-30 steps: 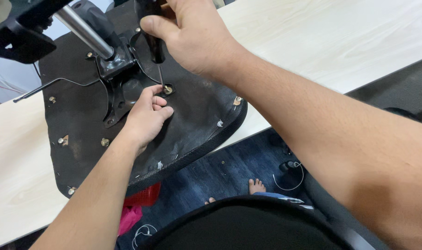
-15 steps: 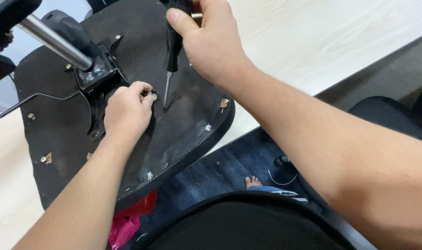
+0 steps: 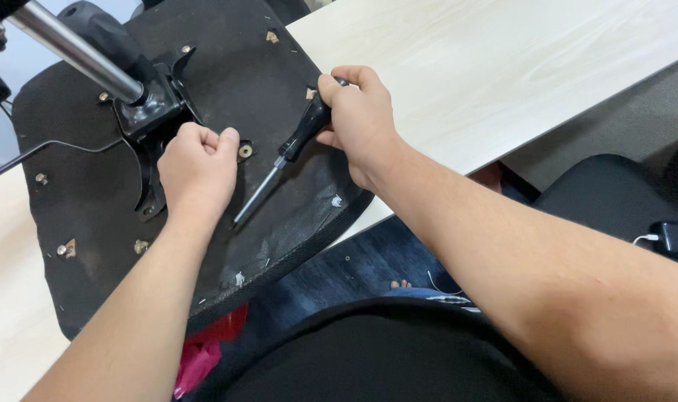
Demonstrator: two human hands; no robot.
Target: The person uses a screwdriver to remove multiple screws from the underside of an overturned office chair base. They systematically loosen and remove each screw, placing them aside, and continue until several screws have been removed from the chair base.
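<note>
The right hand (image 3: pixel 361 119) is gripping the black handle of a screwdriver (image 3: pixel 283 160), fingers wrapped fully round it, the metal shaft slanting down to the left with its tip lying on the black underside of the upturned chair seat (image 3: pixel 279 82). The left hand (image 3: pixel 197 171) is resting curled into a loose fist on the seat, just left of a bolt (image 3: pixel 245 151) by the black metal bracket (image 3: pixel 149 112); whether it is pinching anything I cannot tell. The seat is lying on the pale wooden table (image 3: pixel 503 67)

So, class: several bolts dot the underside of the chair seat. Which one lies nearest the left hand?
The bolt just right of the left hand, beside its knuckles; the other bolts sit farther off, toward the seat's edges.
</note>
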